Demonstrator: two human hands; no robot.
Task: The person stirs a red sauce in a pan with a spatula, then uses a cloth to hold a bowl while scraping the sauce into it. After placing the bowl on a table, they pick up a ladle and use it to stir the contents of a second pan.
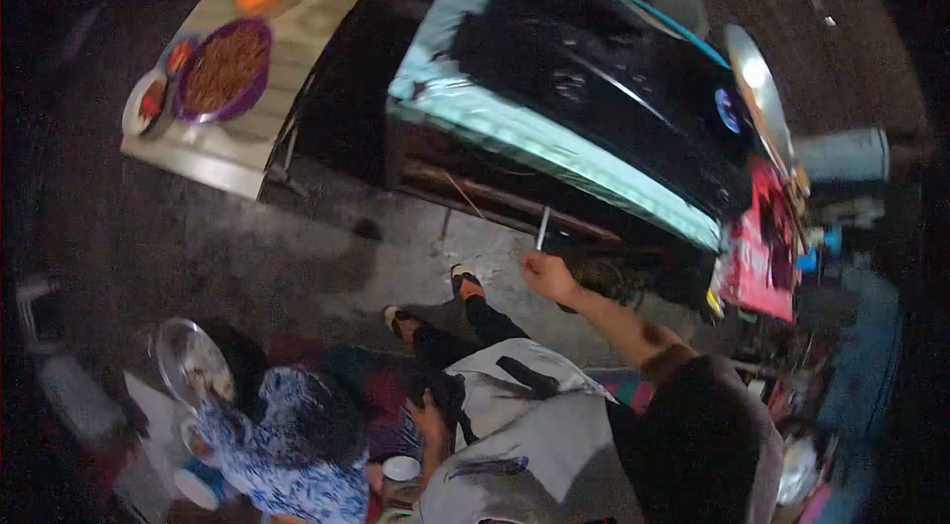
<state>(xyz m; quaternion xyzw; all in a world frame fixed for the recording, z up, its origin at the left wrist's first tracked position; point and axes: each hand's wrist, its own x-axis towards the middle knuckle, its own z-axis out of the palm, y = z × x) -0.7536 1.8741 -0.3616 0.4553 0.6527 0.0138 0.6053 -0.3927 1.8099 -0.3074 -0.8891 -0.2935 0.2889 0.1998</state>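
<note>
My right hand [549, 277] is closed around a slim whitish stick-like thing [542, 229], which points up toward the front of a dark stove-like counter [564, 143]. Its exact kind does not show. Low at my left side, beside my grey-white apron [505, 410], hangs my left hand [429, 420]. Its fingers seem loosely apart, and I make out nothing held in them. The image is dim and slightly blurred.
A table [188, 163] at upper left bears a purple bowl [226, 69] of brown food and small dishes. At lower left, a person in a blue-white patterned top [297, 465] is by a metal pot [183, 356]. A red packet [762, 257] lies right of the counter.
</note>
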